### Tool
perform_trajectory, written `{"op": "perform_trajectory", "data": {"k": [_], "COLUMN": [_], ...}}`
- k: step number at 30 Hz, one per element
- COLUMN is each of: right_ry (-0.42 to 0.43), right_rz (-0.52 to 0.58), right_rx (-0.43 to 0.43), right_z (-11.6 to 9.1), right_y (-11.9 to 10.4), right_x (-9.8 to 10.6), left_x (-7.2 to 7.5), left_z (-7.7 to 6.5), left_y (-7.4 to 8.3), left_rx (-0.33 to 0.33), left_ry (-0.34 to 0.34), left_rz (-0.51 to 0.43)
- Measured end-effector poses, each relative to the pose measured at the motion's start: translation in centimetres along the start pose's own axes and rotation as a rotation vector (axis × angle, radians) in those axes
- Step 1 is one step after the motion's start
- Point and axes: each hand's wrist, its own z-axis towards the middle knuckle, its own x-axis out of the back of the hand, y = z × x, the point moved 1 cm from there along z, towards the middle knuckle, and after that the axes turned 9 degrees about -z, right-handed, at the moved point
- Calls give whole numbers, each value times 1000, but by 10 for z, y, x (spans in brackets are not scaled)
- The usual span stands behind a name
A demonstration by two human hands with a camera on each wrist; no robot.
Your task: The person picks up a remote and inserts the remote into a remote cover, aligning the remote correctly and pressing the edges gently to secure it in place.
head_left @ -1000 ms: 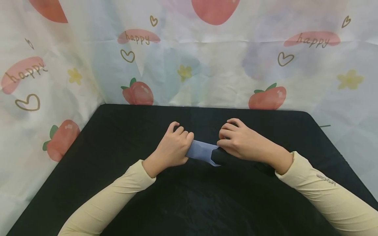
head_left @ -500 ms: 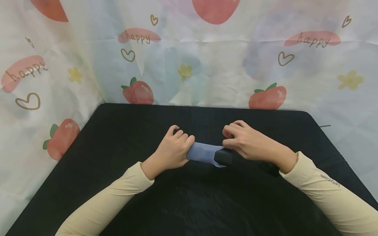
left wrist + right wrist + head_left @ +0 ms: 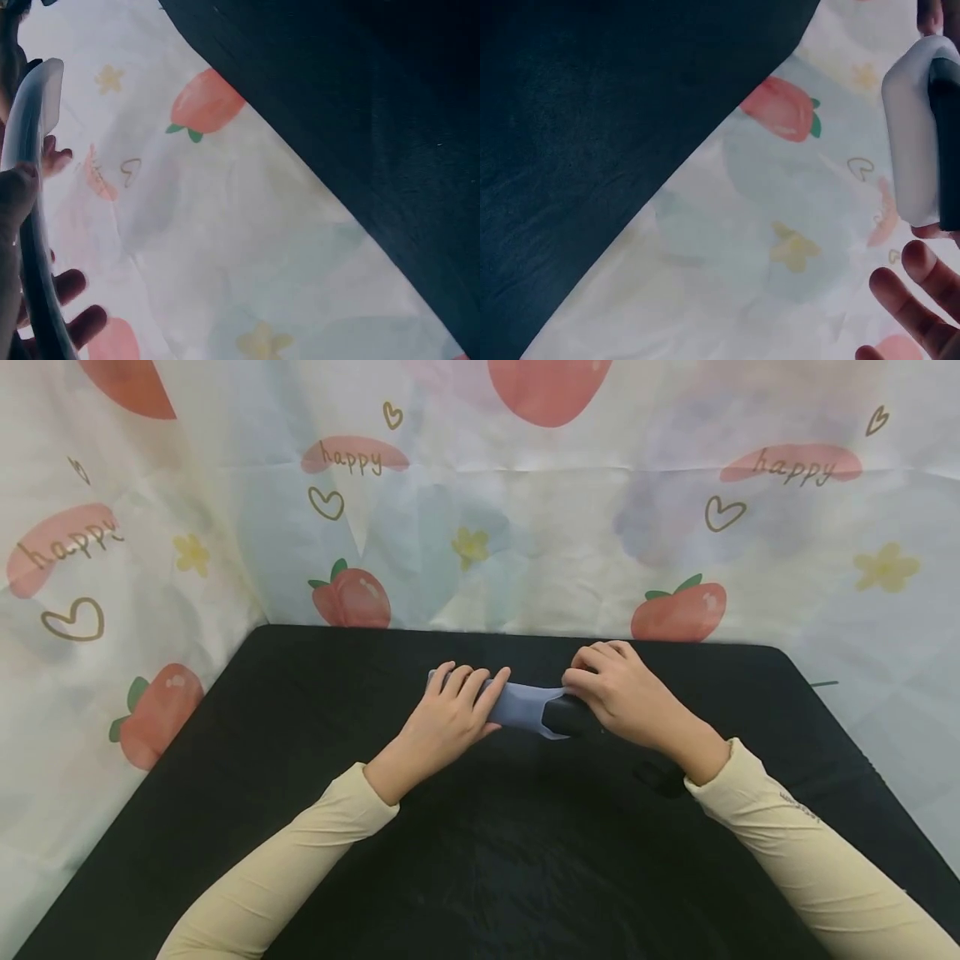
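Observation:
In the head view, both hands hold a pale blue translucent sleeve (image 3: 521,706) with a notched right end. A smooth black object (image 3: 562,717) shows inside that end. My left hand (image 3: 446,718) lies across the sleeve's left part, fingers spread over its far side and thumb along the near edge. In the left wrist view the sleeve (image 3: 34,120) is a long, slightly bent strip between thumb and fingers. My right hand (image 3: 626,693) pinches the sleeve's right end by its far corner. In the right wrist view a dark slab (image 3: 948,142) borders the pale sleeve (image 3: 909,142).
A black cloth (image 3: 480,860) covers the table below the hands. Behind and at both sides hangs a pale curtain (image 3: 525,552) printed with strawberries, hearts and flowers. A dark shape (image 3: 660,777) shows beneath the right wrist.
Both hands and the sleeve have moved up, farther from the body. My left fingers have straightened out over the sleeve, and its left end now shows beyond them.

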Motion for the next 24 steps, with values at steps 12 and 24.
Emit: {"op": "perform_trajectory", "data": {"k": [12,24], "right_ry": [322,853], "right_rz": [-219,-313], "right_rx": [198,216], "right_z": [-9,-11], "right_y": [-17,-29], "right_x": [-4,-25], "left_x": [-6,-8], "left_z": [-3,-3], "left_y": [-7,1], "left_rx": [77,184], "left_ry": [112,34], "left_rz": [-31,-349]}}
